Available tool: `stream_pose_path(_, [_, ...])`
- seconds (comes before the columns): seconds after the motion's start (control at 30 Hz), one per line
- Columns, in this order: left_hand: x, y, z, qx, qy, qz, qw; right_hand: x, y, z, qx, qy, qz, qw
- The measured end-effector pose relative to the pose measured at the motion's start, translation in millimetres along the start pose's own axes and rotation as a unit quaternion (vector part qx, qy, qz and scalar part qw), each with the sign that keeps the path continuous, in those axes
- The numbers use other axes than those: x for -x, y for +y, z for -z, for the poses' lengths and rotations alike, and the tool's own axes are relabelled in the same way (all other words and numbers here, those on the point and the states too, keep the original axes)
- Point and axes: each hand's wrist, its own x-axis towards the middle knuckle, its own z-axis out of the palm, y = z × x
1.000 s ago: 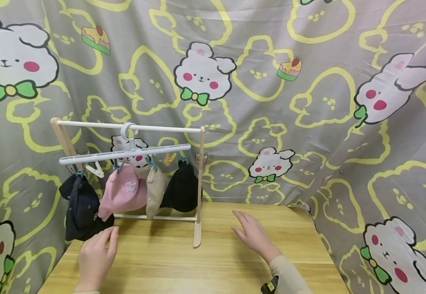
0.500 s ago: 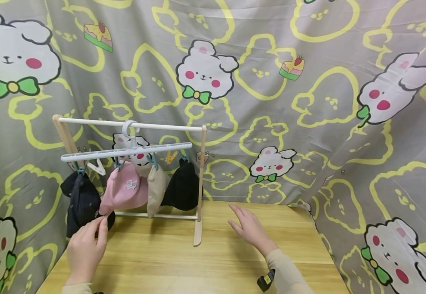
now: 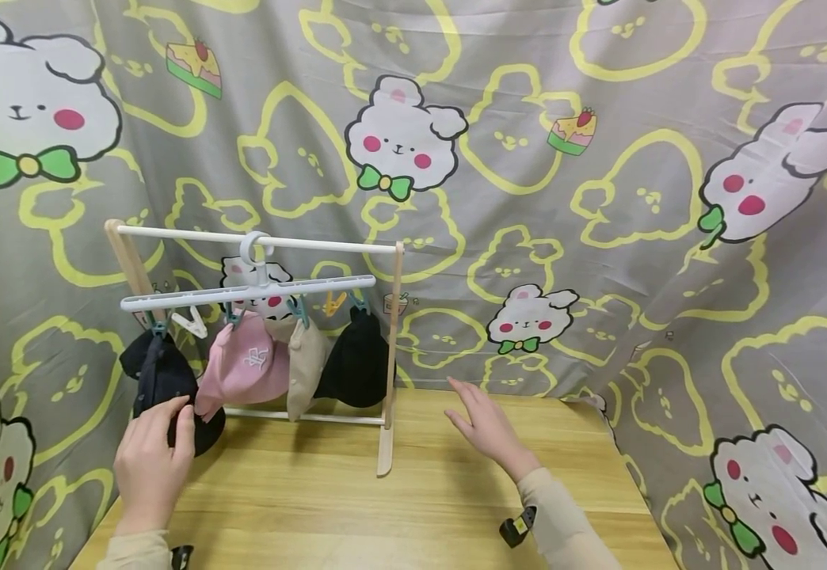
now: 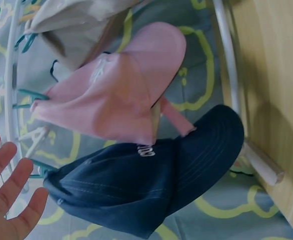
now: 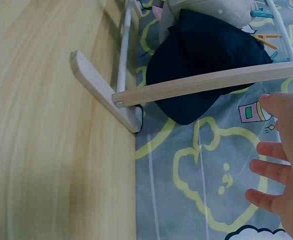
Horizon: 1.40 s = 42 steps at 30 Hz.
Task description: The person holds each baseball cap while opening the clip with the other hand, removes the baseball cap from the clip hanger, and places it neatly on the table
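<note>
Four-sided views aside, several baseball caps hang by teal clips from a pale grey clip hanger (image 3: 314, 286). The navy cap (image 4: 151, 185) is leftmost; beside it hang a pink cap (image 3: 249, 368), a beige cap (image 3: 305, 368) and a black cap (image 3: 358, 364). In the head view my left hand (image 3: 151, 459) is in front of the navy cap, covering part of it. The left wrist view shows its fingers (image 4: 16, 182) spread, near the clipped end of that cap and holding nothing. Right of the rack, my right hand (image 3: 486, 427) is held out with fingers extended and holds nothing.
The hanger hooks over the white top rod of a wooden rack (image 3: 394, 340), whose foot (image 3: 384, 453) stands on the wood-grain table (image 3: 328, 507). A white clip (image 3: 191, 322) and a yellow clip (image 3: 335, 303) hang without caps. Patterned cloth (image 3: 563, 261) encloses the back and sides.
My left hand has moved left and upward, now in front of the navy cap. The right hand has risen slightly. The caps and hanger hang as before; the head view has shifted a little.
</note>
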Motion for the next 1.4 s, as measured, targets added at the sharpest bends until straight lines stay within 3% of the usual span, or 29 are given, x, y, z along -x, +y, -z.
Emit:
stream_pose_path(0.23, [-12.8, -0.3, 1.5, 0.010, 0.045, 0.004, 0.9989, -10, -3, 5.3, 0.002, -0.004, 0.002, 1.000])
stream_pose_path(0.77, [-47.1, -11.5, 7.2, 0.016, 0.077, 0.020, 0.9967, -45, -20, 20.1, -0.018, -0.013, 0.013, 1.000])
stream_pose_path(1.0, [-60.9, -14.0, 9.5, 0.010, 0.083, 0.027, 0.9962, -58, -29, 25.8, -0.026, -0.021, 0.011, 0.999])
stream_pose_path(1.4, [-85.1, -18.2, 18.3, 0.012, 0.056, 0.050, 0.9971, -79, -35, 26.9, -0.075, 0.019, 0.019, 0.997])
